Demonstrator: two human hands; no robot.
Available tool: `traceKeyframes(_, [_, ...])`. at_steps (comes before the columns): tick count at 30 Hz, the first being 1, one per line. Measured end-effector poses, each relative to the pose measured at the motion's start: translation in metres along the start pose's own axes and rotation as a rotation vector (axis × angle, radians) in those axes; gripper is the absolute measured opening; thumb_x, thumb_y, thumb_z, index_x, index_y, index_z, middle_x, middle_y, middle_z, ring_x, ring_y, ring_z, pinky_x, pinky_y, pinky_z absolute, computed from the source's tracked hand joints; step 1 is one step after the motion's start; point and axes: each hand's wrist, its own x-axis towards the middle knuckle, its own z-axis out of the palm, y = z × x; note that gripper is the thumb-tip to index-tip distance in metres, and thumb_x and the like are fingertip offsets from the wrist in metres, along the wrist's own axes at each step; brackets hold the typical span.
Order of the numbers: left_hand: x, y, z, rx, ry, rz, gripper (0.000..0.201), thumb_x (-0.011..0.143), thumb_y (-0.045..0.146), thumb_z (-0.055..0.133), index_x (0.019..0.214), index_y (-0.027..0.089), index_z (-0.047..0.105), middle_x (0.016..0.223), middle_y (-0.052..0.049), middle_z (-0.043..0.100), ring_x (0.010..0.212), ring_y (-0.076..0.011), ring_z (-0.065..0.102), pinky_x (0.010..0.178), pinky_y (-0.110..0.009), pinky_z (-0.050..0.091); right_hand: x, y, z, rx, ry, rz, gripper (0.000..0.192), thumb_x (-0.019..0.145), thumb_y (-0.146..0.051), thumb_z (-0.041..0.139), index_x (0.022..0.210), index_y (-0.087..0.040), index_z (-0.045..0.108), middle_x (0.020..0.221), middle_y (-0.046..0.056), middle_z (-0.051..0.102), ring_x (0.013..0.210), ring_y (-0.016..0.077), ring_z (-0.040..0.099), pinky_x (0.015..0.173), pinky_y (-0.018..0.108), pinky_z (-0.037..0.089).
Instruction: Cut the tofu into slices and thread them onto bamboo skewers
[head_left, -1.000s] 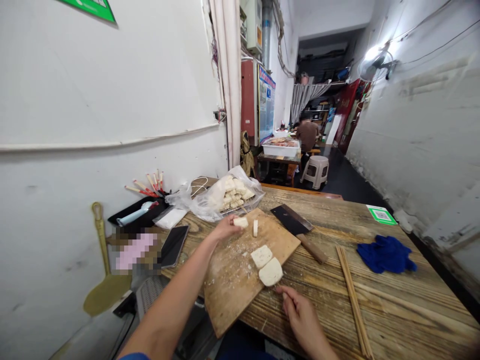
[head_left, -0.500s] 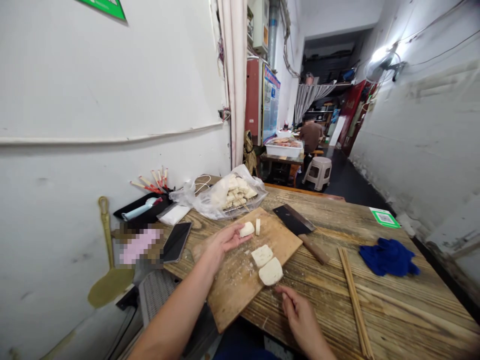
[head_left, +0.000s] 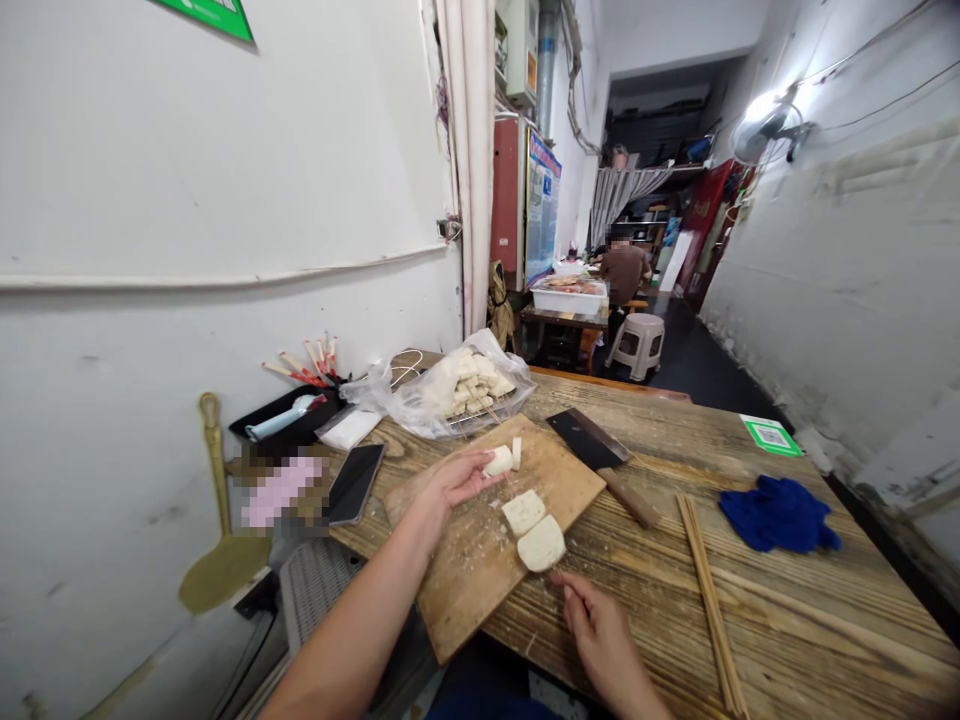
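My left hand (head_left: 459, 480) is closed on a slice of white bun (head_left: 498, 461), pinched between thumb and fingers over the upper part of the wooden cutting board (head_left: 469, 590). A narrow bun piece (head_left: 517, 454) is right beside the held slice. Two more pale slices, a squarish one (head_left: 523, 512) and a rounded one (head_left: 541, 544), lie side by side on the board among crumbs. Just off the board's near right edge, my right hand (head_left: 596, 625) has its fingers pinched together; whatever may be in them is too small to make out.
Right of the board lies a cleaver (head_left: 589, 438) with a wooden handle. Further right are a bundle of thin sticks (head_left: 709, 600) and a blue cloth (head_left: 780, 513). A plastic bag (head_left: 420, 405) of bun pieces stands behind, with a phone (head_left: 355, 484) at left.
My left hand has shifted slightly right with the slice, which now reaches the narrow piece. My right hand and the slices on the board look unmoved.
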Motion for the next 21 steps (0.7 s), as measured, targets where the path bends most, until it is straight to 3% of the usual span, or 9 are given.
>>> traceKeyframes(15, [-0.004,-0.014,0.006,-0.065,-0.044,-0.034,0.024,0.078,0.000,0.048,0.101,0.004,0.053,0.091,-0.012,0.067,0.088,-0.0202,0.064,0.089,-0.040,0.048,0.004,0.008,0.009,0.046,-0.044,0.044,0.050,0.085,-0.046,0.029,0.100,-0.007,0.057,0.054,-0.003,0.037,0.049,0.0138,0.035,0.050,0.024,0.027])
traceKeyframes(21, [-0.003,-0.012,0.010,-0.065,0.005,-0.025,0.015,0.083,0.014,0.050,0.096,0.007,0.053,0.085,-0.009,0.067,0.082,-0.0188,0.064,0.086,-0.042,0.049,0.003,0.010,0.010,0.042,-0.047,0.036,0.049,0.086,-0.045,0.029,0.101,-0.007,0.057,0.056,-0.002,0.038,0.051,0.0144,0.037,0.051,0.025,0.028])
